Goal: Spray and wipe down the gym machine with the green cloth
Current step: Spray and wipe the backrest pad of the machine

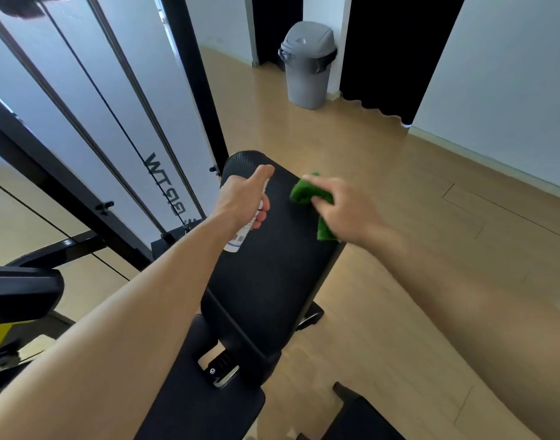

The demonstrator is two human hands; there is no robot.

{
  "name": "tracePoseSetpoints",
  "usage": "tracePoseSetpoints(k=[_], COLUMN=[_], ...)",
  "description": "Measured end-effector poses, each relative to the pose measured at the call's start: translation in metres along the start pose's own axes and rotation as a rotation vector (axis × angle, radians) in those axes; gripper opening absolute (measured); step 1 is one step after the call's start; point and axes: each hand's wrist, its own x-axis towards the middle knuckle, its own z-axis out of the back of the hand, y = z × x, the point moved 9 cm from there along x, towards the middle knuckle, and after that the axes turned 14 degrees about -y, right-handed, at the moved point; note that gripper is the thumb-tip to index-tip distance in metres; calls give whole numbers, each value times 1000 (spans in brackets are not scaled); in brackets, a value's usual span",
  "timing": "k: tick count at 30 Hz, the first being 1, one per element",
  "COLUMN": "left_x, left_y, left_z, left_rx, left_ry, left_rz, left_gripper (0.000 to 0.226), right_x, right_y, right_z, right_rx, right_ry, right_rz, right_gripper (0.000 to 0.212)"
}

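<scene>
Green, fuzzy and bunched up, the cloth [304, 190] sits in the right hand [342, 208], whose fingers curl round it and press its leading fold onto the black pad, while a loose tail hangs out under the palm near the pad's right edge. Just beside it, the left hand [243, 198] is wrapped round a slim white spray bottle [237, 239], one finger stretched forward over the top, the printed label and rounded base poking out below the fist; the nozzle itself is hidden. Both hands are over the upper half of the bench pad [266, 271], a long rounded cushion with a fine, grainy, matte skin. Closer to the camera a metal hinge [221, 369] joins it to a second black pad [189, 392]. Off to the left stands the machine's frame: a black upright [196, 74], pale steel guide rods [139, 90] and a thin dark cable against a white panel. Beyond lie smooth pale wood floor [399, 217], a grey plastic swing-lid bin [307, 68] and black curtains [393, 52] with wavy hems.
</scene>
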Motion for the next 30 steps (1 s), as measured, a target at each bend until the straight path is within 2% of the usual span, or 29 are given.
tracePoseSetpoints(k=[4,7,11,16,19,26,30], left_x=[7,7,4,3,-2,-7,-18], left_y=[8,15,16,16,21,34,33], left_z=[23,28,27,28,27,34,24], left_rx=[-27,-35,0,-24,-27,-18,-10], left_ry=[-43,-52,-55,-35,-8,-23,8], left_rz=[34,48,36,60,58,73,61], left_gripper=[63,63,64,63,63,64,64], right_x=[20,46,47,-35,-51,44,45], right_y=[44,76,74,37,22,64,67], right_z=[-51,-84,-85,-17,1,-75,-75], right_rx=[-336,-432,-407,-346,-360,-353,-326], right_ry=[134,217,245,160,175,260,226], right_rz=[282,380,411,480,440,340,355], right_gripper=[48,45,44,44,42,45,43])
